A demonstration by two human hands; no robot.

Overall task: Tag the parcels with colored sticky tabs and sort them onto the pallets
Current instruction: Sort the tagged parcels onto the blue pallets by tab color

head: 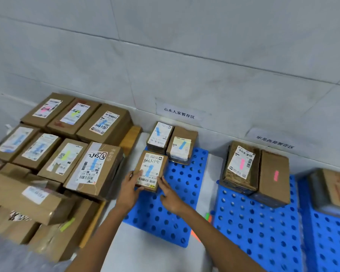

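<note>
A small brown parcel (150, 170) with a white label and a blue tab rests on the left blue pallet (177, 195). My left hand (128, 190) grips its near left corner. My right hand (170, 195) touches its near right edge with loosely spread fingers. Two more blue-tabbed parcels (160, 137) (182, 147) stand behind it by the wall. The middle blue pallet (257, 228) carries two parcels with pink tabs (241, 167) (274, 177). A parcel with a yellow-green tab (336, 188) sits on the right pallet (330, 238).
A big stack of brown parcels (57, 158) with mixed blue, pink and yellow-green tabs fills the left side on a wooden board. Paper signs (179, 113) (275, 142) are stuck on the tiled wall behind the pallets. Loose green and orange tabs (208, 217) lie between the pallets.
</note>
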